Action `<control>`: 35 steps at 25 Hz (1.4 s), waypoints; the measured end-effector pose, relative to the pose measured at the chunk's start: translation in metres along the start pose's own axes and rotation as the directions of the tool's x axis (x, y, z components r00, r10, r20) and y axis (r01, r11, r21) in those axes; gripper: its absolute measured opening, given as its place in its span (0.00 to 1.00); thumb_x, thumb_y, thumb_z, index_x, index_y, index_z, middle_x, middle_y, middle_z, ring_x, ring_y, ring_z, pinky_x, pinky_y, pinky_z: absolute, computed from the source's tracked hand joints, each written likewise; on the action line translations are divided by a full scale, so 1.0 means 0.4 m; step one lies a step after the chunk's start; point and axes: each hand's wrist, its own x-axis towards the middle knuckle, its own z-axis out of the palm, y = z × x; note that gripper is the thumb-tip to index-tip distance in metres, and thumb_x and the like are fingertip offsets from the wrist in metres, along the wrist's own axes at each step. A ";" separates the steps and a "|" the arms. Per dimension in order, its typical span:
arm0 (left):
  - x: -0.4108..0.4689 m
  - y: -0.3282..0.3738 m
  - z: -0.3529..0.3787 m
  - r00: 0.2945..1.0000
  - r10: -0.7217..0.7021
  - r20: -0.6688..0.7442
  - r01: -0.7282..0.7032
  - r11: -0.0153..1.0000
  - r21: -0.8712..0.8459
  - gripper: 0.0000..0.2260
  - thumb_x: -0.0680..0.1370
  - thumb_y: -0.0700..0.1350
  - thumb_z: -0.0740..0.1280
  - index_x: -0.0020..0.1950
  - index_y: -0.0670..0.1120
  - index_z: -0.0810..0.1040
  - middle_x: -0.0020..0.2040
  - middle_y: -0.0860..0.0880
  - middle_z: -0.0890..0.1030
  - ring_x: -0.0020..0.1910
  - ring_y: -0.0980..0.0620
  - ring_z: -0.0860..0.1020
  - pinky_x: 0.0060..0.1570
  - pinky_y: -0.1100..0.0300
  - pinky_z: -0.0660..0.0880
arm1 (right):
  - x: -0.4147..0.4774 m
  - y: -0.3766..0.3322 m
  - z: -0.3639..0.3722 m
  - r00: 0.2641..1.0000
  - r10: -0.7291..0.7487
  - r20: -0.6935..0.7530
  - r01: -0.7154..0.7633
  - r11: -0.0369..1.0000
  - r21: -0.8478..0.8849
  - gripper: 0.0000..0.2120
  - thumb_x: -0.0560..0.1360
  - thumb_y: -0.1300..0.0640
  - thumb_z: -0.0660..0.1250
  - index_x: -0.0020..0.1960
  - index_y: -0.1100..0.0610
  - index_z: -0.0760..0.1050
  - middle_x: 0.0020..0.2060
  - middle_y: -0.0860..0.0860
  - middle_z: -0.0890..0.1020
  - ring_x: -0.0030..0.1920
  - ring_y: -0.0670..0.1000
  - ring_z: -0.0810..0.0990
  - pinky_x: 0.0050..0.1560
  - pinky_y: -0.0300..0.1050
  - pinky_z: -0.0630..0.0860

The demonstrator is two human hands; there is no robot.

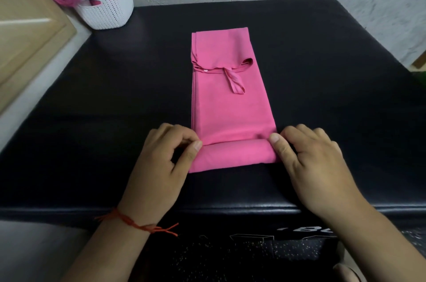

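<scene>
Long folded pink cloth strip (228,106) lies centred on the black padded table (115,97), long axis 6 to 12 o'clock. Your left hand (159,162) and right hand (311,162) pinch its rolled near end (232,155), fingers curled, at 9 and 3. Unrolled length lies towards 12.

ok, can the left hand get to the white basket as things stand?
Probably, path-wise: the black surface between the left hand and the white basket lies bare. But that hand pinches the rolled end of the pink cloth, so it would have to let go first.
</scene>
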 end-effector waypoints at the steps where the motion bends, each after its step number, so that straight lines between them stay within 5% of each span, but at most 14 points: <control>1: -0.006 0.000 -0.003 0.999 0.050 0.002 -0.050 0.999 0.006 0.01 0.80 0.47 0.70 0.50 0.53 0.81 0.50 0.59 0.78 0.54 0.53 0.76 0.55 0.65 0.71 | 0.002 -0.001 0.002 1.000 0.006 -0.001 -0.006 1.000 -0.011 0.20 0.85 0.35 0.52 0.42 0.45 0.69 0.38 0.42 0.73 0.44 0.48 0.70 0.49 0.52 0.66; 6: -0.018 -0.022 -0.028 0.985 0.072 0.160 -0.077 0.997 0.020 0.19 0.71 0.49 0.81 0.59 0.56 0.81 0.58 0.61 0.76 0.61 0.52 0.76 0.64 0.68 0.68 | 0.012 -0.004 0.014 0.998 0.028 -0.061 -0.030 0.999 -0.036 0.20 0.85 0.37 0.52 0.41 0.45 0.69 0.37 0.43 0.74 0.43 0.51 0.71 0.46 0.54 0.67; 10: -0.004 -0.027 -0.031 0.986 -0.053 0.158 0.057 0.998 -0.026 0.18 0.72 0.55 0.77 0.61 0.61 0.82 0.57 0.64 0.79 0.62 0.56 0.76 0.60 0.70 0.69 | 0.004 -0.010 0.030 0.989 0.008 -0.146 -0.022 0.996 -0.092 0.21 0.87 0.36 0.50 0.42 0.45 0.67 0.35 0.43 0.73 0.41 0.52 0.71 0.43 0.54 0.68; 17: 0.010 -0.041 -0.019 0.975 -0.104 0.195 0.095 0.994 0.053 0.16 0.75 0.64 0.69 0.59 0.60 0.82 0.53 0.62 0.79 0.59 0.56 0.74 0.56 0.65 0.68 | -0.015 -0.004 0.027 0.980 -0.088 -0.179 0.100 0.993 0.059 0.07 0.85 0.46 0.62 0.54 0.47 0.75 0.45 0.41 0.76 0.43 0.49 0.72 0.47 0.57 0.74; 24: 0.008 -0.036 -0.011 0.973 -0.105 0.207 0.090 0.993 0.077 0.16 0.82 0.66 0.58 0.52 0.60 0.80 0.51 0.59 0.78 0.59 0.55 0.73 0.60 0.56 0.70 | -0.034 0.026 0.002 0.991 -0.128 -0.040 0.128 0.992 0.004 0.21 0.83 0.35 0.64 0.67 0.46 0.77 0.52 0.36 0.76 0.51 0.46 0.71 0.54 0.54 0.76; 30: 0.013 -0.023 -0.005 0.974 -0.121 0.193 0.111 0.992 0.066 0.18 0.83 0.64 0.53 0.41 0.59 0.74 0.49 0.58 0.76 0.56 0.56 0.72 0.59 0.54 0.70 | -0.021 0.016 0.004 0.991 -0.097 -0.093 0.093 0.995 -0.041 0.19 0.83 0.33 0.55 0.53 0.45 0.77 0.43 0.40 0.76 0.44 0.49 0.70 0.48 0.55 0.72; 35: 0.013 -0.021 0.007 0.979 -0.162 0.125 0.153 0.985 0.083 0.20 0.82 0.67 0.57 0.43 0.56 0.77 0.49 0.59 0.76 0.55 0.57 0.72 0.56 0.59 0.70 | -0.003 0.008 -0.005 1.000 -0.011 -0.028 0.013 0.997 0.082 0.19 0.84 0.33 0.56 0.46 0.44 0.73 0.38 0.41 0.77 0.44 0.46 0.73 0.51 0.53 0.69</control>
